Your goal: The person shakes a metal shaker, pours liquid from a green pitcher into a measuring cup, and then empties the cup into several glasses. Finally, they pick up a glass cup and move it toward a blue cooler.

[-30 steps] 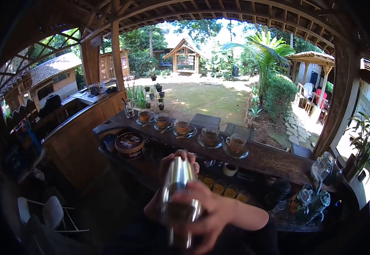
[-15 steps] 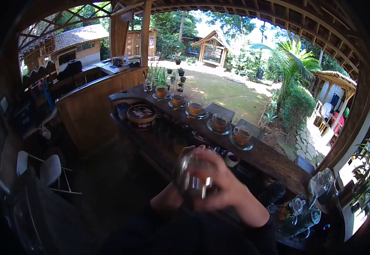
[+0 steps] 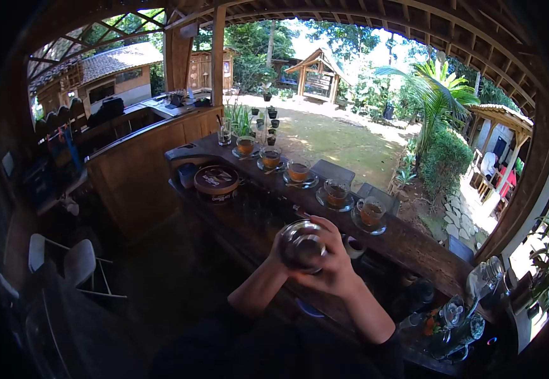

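Note:
Both my hands are wrapped round a shiny metal shaker (image 3: 304, 246), its rounded top tilted toward me. My left hand (image 3: 279, 259) grips it from the left, with its fingers partly hidden behind it. My right hand (image 3: 334, 262) closes round the right side, fingers over the upper edge. Beyond the shaker, a row of glass cups of amber drink stands on saucers along the wooden counter (image 3: 407, 243). The closest cup to my right hand is the rightmost glass cup (image 3: 371, 213). A pale round cup or container (image 3: 354, 246) sits just behind that hand.
A round brown tub (image 3: 216, 181) stands on the lower shelf at left. A tall glass (image 3: 224, 132) is at the counter's far end. Glass jars (image 3: 454, 316) crowd the right end. A white folding chair (image 3: 80, 262) stands on the floor at left.
The shaker was blurred by motion and is now sharper, a little further right, with its top facing me more. Both hands moved with it. The view has shifted slightly.

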{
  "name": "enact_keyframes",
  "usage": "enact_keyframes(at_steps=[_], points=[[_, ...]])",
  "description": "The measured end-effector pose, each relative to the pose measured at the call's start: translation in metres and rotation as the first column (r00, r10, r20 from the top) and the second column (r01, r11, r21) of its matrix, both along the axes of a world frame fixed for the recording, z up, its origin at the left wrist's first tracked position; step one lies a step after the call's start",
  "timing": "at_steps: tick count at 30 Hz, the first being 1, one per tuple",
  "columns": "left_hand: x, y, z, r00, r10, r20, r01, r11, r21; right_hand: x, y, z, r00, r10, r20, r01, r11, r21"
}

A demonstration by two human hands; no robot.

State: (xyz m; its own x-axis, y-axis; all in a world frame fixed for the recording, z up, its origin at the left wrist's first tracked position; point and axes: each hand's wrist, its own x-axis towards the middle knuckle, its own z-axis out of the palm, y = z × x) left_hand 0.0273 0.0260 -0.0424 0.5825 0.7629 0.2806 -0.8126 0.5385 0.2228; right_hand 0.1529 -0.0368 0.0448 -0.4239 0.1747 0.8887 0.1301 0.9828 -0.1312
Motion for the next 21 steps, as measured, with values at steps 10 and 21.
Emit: enact_keyframes(at_steps=[10, 21], points=[[-0.085, 0.013, 0.068, 0.997, -0.052, 0.065, 0.031, 0.96, 0.28, -0.075, -0.019, 0.026, 0.95, 0.173, 0.26, -0.248, 0.922, 0.296], [-0.142, 0.051, 0.079, 0.995, -0.053, 0.082, 0.028, 0.958, 0.286, -0.15, 0.025, 0.005, 0.981, 0.194, -0.023, -0.176, 0.929, 0.325]])
